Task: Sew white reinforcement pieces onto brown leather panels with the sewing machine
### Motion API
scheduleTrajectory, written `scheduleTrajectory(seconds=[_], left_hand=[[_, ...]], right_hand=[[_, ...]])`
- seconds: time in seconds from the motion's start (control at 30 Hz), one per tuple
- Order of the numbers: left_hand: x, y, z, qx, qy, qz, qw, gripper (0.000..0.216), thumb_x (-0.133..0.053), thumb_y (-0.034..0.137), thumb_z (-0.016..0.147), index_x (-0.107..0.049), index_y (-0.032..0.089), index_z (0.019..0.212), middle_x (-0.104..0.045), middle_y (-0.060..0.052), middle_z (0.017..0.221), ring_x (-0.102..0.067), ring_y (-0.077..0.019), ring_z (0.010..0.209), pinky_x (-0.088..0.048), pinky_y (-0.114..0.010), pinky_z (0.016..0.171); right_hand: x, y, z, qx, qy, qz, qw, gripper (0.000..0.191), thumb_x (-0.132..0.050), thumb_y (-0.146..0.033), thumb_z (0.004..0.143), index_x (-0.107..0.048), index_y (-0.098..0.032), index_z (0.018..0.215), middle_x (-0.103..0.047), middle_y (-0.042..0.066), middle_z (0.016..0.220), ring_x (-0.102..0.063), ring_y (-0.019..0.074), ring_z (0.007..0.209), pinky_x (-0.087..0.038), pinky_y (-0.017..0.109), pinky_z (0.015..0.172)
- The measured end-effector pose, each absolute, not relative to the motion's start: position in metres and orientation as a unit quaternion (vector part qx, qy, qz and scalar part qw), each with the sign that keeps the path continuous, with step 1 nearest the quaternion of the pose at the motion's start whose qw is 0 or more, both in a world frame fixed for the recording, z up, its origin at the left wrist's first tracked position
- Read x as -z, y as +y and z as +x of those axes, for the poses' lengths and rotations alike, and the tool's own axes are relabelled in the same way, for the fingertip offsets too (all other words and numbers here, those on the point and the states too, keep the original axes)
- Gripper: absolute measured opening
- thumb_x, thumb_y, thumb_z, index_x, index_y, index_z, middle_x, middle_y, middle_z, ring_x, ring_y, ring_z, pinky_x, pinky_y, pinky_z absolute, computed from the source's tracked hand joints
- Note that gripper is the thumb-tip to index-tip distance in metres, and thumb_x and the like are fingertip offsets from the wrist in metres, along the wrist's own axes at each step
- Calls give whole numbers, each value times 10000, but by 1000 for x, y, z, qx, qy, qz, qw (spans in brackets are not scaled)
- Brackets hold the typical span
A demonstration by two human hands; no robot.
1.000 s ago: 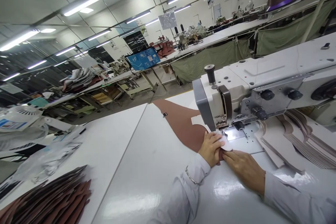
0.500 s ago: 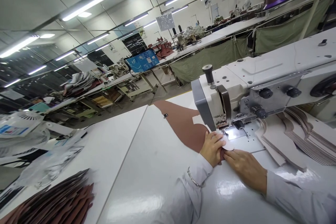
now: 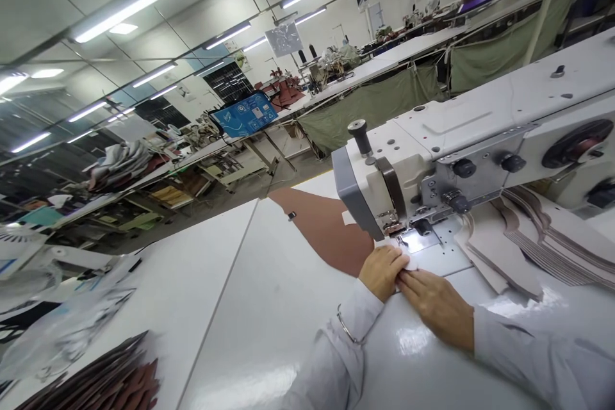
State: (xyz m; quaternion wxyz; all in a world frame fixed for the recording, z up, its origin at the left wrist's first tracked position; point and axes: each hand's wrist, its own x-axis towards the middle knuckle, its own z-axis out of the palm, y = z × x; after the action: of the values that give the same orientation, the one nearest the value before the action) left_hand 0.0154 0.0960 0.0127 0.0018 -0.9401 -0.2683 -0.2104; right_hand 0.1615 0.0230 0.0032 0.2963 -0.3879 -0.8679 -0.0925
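Observation:
A white industrial sewing machine (image 3: 461, 141) stands on the white table (image 3: 269, 307). A brown leather piece (image 3: 331, 230) with a small white patch (image 3: 409, 262) on it lies under the machine's foot (image 3: 398, 240). My left hand (image 3: 382, 271) has its fingers curled down onto the brown piece just left of the foot. My right hand (image 3: 435, 304) lies flat with its fingertips pressing the piece's edge beside the left hand. Both sleeves are white, and a bangle (image 3: 346, 327) sits on the left wrist.
A stack of pale cut pieces (image 3: 519, 243) lies right of the needle under the machine arm. A pile of brown cut pieces (image 3: 110, 384) sits at the near left, with plastic bags (image 3: 57, 327) behind it. Rows of other work tables (image 3: 398, 57) fill the hall beyond.
The view has shifted, so everything sits further left and lower in frame. Both hands stay on the piece at the foot, with less of the white patch showing in front of them.

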Motion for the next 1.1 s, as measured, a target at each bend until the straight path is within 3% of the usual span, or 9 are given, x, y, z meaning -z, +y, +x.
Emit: scheduleTrajectory(seconds=[0.13, 0.4, 0.77, 0.93, 1.1], left_hand=[[-13, 93, 20, 198, -262, -944, 7, 209, -388, 168, 877, -596, 150, 878, -614, -64, 856, -533, -174, 820, -457, -295, 727], [-11, 92, 19, 214, -261, -941, -17, 256, -357, 149, 878, -607, 152, 821, -627, -52, 841, -548, -159, 826, -461, -287, 734], [-16, 88, 24, 107, -282, -953, 36, 196, -408, 190, 893, -592, 152, 837, -611, -45, 829, -532, -155, 835, -448, -285, 720], [-16, 86, 24, 102, -292, -951, 15, 183, -410, 192, 896, -589, 157, 876, -610, -48, 878, -532, -161, 881, -456, -293, 755], [-22, 79, 23, 137, -298, -945, -7, 213, -369, 138, 878, -580, 143, 910, -601, -79, 1003, -522, -177, 921, -474, -313, 778]], right_hand=[[6, 7, 153, 126, -856, -387, 318, 337, -342, 1, 793, -609, -21, 998, -584, 186, 1046, -508, 260, 1050, -463, 396, 862], [9, 5, 153, 124, -867, -379, 300, 343, -388, -24, 770, -598, -6, 1041, -571, 205, 1083, -495, 266, 1091, -452, 388, 909], [8, 4, 150, 121, -867, -382, 297, 327, -378, -14, 772, -603, -14, 1009, -583, 190, 1029, -507, 255, 1019, -415, 401, 906], [-4, 10, 175, 67, -849, -404, 335, 304, -328, -39, 831, -608, -100, 934, -573, 103, 860, -510, 174, 807, -414, 312, 733], [-6, 18, 196, 118, -836, -489, 222, 321, -381, -43, 798, -569, -122, 1046, -502, 70, 785, -419, 182, 696, -299, 313, 601]])
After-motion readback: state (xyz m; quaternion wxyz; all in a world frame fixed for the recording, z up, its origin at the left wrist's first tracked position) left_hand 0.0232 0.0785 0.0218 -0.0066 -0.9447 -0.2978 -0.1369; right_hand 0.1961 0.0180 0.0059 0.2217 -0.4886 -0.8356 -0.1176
